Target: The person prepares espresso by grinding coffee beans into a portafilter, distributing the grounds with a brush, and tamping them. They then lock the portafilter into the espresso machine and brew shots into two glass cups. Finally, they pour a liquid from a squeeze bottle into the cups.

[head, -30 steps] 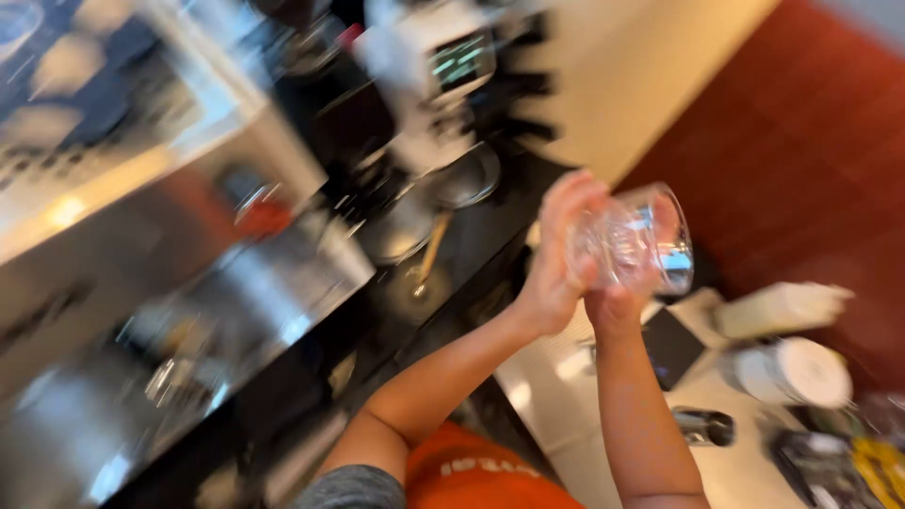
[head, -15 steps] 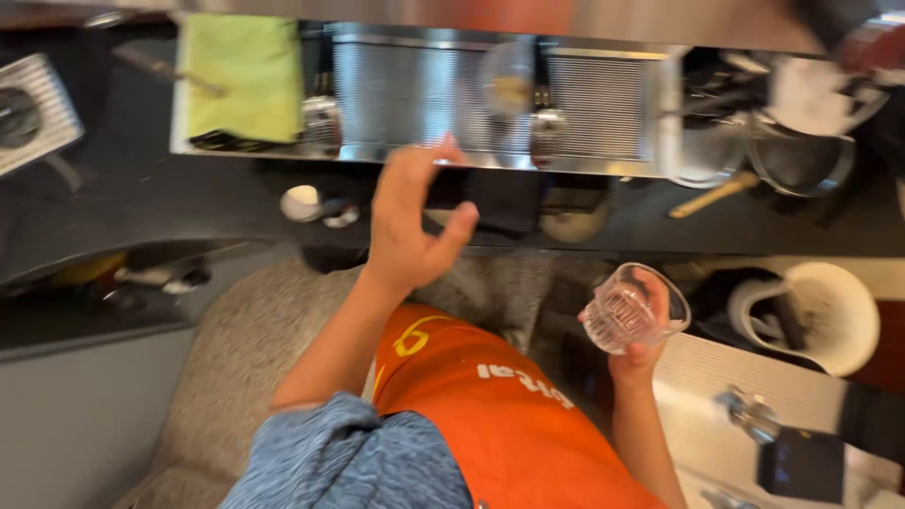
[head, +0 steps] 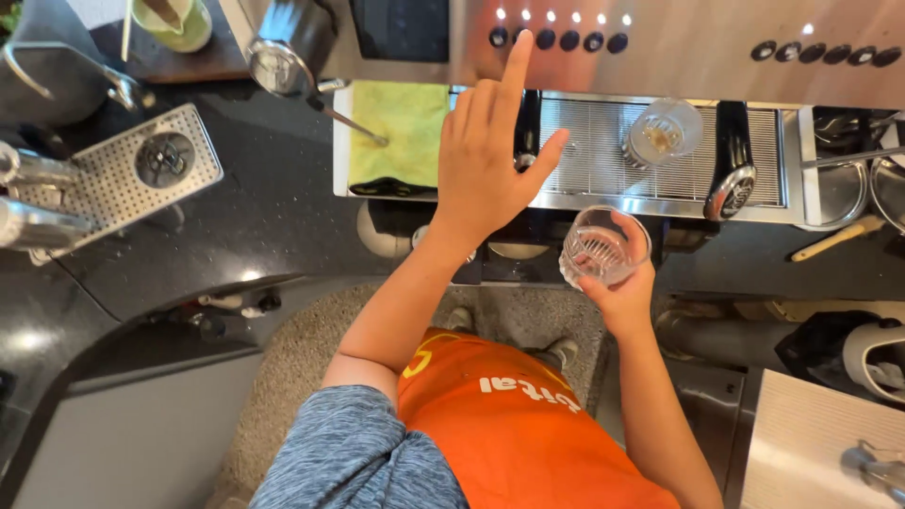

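Reaching up with its index finger stretched out, the left hand (head: 490, 160) is touching or hovering just at a dark round button (head: 521, 39) on the steel coffee machine (head: 698, 47); its other fingers are spreading loosely, holding nothing. The right hand (head: 617, 287) is gripping an empty clear glass (head: 603, 247) near the machine's front edge, below the drip grate (head: 603, 155). Judging by the pose, a button press is in hand, and pressing calls only for a short, straight push. Counting: two glasses, the second glass (head: 665, 130) sitting on the grate, one green cloth (head: 401, 137) lying to the left, and one black worktop (head: 255, 212).
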